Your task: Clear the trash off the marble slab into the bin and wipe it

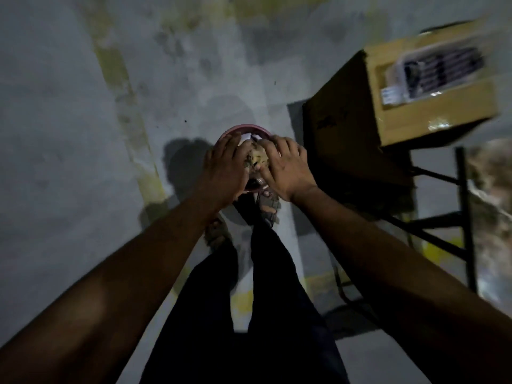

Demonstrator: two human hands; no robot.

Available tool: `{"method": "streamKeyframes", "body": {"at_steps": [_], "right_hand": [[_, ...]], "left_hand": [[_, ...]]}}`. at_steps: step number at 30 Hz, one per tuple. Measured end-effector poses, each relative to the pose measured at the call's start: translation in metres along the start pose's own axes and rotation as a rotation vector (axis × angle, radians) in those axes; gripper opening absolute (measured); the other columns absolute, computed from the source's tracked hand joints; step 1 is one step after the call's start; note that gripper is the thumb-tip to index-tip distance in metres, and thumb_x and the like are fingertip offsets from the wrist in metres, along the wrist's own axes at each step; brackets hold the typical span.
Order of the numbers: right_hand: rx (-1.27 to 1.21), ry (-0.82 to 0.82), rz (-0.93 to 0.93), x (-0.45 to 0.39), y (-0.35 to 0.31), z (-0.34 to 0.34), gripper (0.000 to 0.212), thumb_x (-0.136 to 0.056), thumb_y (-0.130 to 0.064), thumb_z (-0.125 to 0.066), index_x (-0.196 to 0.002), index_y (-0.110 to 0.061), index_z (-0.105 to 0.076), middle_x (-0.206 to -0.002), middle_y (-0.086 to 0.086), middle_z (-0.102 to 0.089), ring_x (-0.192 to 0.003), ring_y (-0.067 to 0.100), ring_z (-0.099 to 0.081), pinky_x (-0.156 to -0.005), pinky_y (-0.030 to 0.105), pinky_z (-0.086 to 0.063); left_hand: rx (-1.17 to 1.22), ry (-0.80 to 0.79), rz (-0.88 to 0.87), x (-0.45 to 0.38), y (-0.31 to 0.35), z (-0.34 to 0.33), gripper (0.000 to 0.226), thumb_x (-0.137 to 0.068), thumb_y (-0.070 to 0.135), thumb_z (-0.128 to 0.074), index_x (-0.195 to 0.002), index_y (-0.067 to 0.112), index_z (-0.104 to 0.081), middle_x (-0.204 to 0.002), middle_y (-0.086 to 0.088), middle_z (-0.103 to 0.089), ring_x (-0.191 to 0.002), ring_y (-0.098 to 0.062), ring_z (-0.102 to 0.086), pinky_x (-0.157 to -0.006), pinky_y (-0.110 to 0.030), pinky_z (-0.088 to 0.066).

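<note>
A small round pink bin (250, 127) stands on the grey floor straight below me. Both my hands hover over its mouth, cupped together around a clump of yellowish, crumpled trash (257, 159). My left hand (227, 167) covers the clump from the left, its fingers lying over it. My right hand (285, 169) holds it from the right, fingers bent round it. The inside of the bin is mostly hidden by my hands. The marble slab (496, 206) shows blurred at the right edge.
A cardboard box (410, 112) with a label on top stands at the right on a black metal frame (462, 217). My legs and sandalled feet (267, 207) are just behind the bin. Grey concrete floor with faded yellow lines spreads to the left.
</note>
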State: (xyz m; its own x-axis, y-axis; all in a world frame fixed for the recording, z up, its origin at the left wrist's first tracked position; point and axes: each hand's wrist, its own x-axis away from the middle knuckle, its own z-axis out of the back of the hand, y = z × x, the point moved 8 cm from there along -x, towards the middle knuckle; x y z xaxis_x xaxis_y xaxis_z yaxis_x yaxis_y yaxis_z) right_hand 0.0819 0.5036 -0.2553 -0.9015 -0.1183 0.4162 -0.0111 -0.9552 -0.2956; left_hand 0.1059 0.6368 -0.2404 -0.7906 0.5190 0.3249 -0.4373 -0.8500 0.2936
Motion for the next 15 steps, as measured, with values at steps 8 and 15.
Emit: {"method": "streamKeyframes", "body": {"at_steps": [8, 15], "right_hand": [[-0.033, 0.372, -0.279, 0.168, 0.002, 0.155, 0.056, -0.099, -0.052, -0.043, -0.148, -0.025, -0.04, -0.154, 0.011, -0.036, -0.14, 0.033, -0.032, -0.106, 0.05, -0.033], [-0.14, 0.629, -0.612, 0.334, 0.088, 0.21, 0.059, -0.09, -0.039, -0.057, -0.145, -0.022, -0.041, -0.149, 0.011, -0.039, -0.134, 0.036, -0.039, -0.1, 0.05, -0.043]], "left_hand": [[-0.031, 0.054, -0.339, 0.053, 0.134, 0.147, 0.064, -0.088, 0.036, -0.05, -0.147, 0.012, -0.044, -0.147, -0.013, -0.05, -0.13, -0.033, -0.043, -0.105, -0.047, -0.039], [-0.123, 0.107, -0.721, 0.071, 0.296, 0.199, 0.061, -0.092, 0.033, -0.06, -0.148, 0.019, -0.042, -0.144, -0.002, -0.051, -0.132, -0.024, -0.042, -0.105, -0.041, -0.041]]}}
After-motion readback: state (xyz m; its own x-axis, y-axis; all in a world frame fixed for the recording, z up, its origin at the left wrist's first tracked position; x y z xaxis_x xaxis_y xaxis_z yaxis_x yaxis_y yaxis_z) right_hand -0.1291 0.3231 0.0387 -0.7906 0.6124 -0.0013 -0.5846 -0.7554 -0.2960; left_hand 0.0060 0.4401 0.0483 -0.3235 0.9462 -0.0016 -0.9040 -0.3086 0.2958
